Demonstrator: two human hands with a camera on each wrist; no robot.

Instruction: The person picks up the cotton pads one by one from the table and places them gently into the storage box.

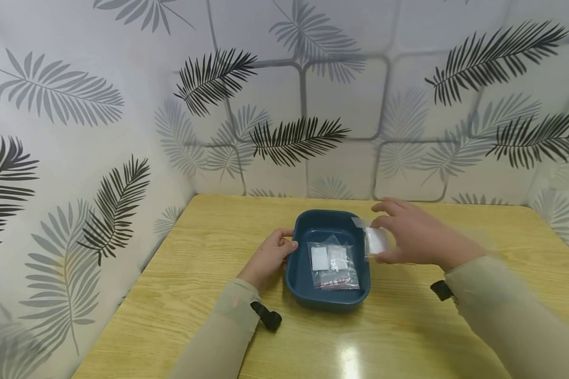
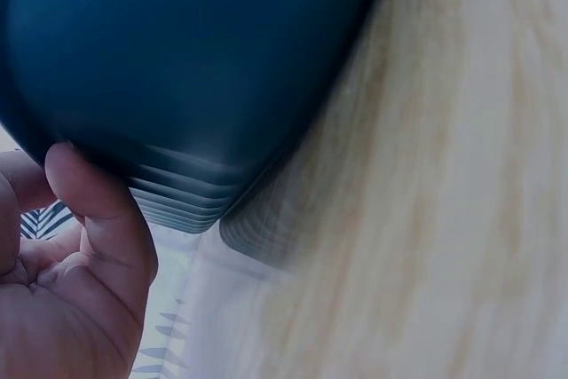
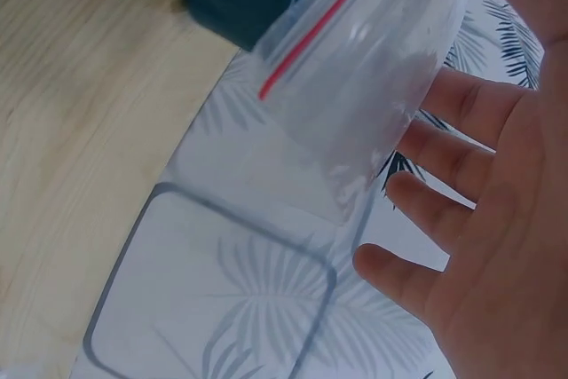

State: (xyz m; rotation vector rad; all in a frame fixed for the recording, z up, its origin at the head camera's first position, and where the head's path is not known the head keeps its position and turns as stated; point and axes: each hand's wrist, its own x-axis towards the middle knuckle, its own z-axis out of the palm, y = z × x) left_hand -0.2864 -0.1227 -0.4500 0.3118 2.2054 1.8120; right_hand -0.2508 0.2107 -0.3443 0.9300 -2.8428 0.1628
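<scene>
In our right hand (image 1: 414,237), thumb and forefinger pinch a clear zip bag (image 1: 376,241) with a white piece inside; the other fingers are spread apart. A red line (image 3: 319,28) crosses the bag toward the end away from our palm. Just left of that pinch is a dark blue tray (image 1: 301,281); whether bag and rim touch, we cannot tell. Our left hand (image 1: 270,255) grips the tray's opposite side, thumb at the rim. Between our two grips, overlapping clear bags (image 1: 339,279) with white pieces lie inside the tray. Beneath it is a wood-grain table (image 1: 180,263).
</scene>
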